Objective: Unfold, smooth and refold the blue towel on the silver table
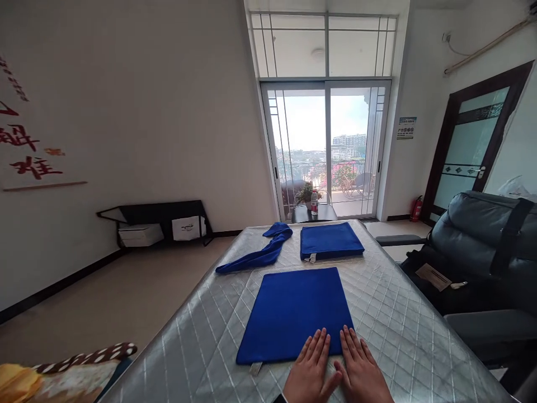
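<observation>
A blue cloth (300, 308), laid out flat in a near-square shape, rests on the quilted silver mattress (390, 319). A pale tag (255, 368) sticks out at its near left corner. My left hand (312, 364) lies flat over its near edge, fingers stretched forward. Beside it my right hand (358, 361) rests at the near right corner, also flat with straight fingers. Neither hand grips anything. Farther back is a stack of folded blue cloth (331, 240) with a white tag. To its left lies a loose, twisted blue cloth (268, 252).
A black armchair (482, 246) with items on its seat stands along the right side. Past the far end is a small table (302, 214) with a bottle (314, 202) and a plant. A black rack (163, 215) with white boxes stands by the left wall. Patterned fabric (79, 364) shows bottom left.
</observation>
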`<control>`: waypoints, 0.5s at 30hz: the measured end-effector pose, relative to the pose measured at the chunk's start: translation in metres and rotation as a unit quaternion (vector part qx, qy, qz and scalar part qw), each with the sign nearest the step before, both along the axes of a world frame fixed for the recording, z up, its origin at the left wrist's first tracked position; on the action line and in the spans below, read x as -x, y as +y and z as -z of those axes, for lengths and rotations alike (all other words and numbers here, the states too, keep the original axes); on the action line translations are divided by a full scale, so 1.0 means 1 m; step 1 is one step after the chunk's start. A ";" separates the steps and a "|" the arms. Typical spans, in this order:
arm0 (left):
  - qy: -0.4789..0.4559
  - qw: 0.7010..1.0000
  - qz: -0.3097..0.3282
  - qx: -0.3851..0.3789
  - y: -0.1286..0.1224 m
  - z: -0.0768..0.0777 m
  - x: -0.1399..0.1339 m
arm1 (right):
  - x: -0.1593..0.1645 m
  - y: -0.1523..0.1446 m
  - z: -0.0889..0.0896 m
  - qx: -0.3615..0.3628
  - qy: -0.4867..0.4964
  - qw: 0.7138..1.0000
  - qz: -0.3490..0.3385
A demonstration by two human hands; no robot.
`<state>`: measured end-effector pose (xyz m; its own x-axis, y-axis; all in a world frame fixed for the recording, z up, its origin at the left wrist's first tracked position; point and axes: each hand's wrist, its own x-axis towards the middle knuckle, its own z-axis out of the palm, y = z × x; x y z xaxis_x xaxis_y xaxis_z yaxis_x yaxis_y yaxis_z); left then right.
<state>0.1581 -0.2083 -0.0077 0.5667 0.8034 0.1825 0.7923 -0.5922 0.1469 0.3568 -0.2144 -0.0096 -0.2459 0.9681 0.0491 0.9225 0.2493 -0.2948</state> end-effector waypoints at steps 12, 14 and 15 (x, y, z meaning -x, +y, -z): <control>0.020 0.956 -0.278 0.095 -0.033 0.011 0.157 | -0.004 0.008 0.017 -0.046 0.002 0.999 -0.010; 0.014 0.953 -0.286 0.100 -0.034 0.011 0.161 | -0.004 0.007 0.013 -0.024 0.003 1.000 -0.007; 0.014 0.951 -0.291 0.100 -0.034 0.011 0.160 | -0.004 0.007 0.010 -0.011 0.002 1.000 -0.004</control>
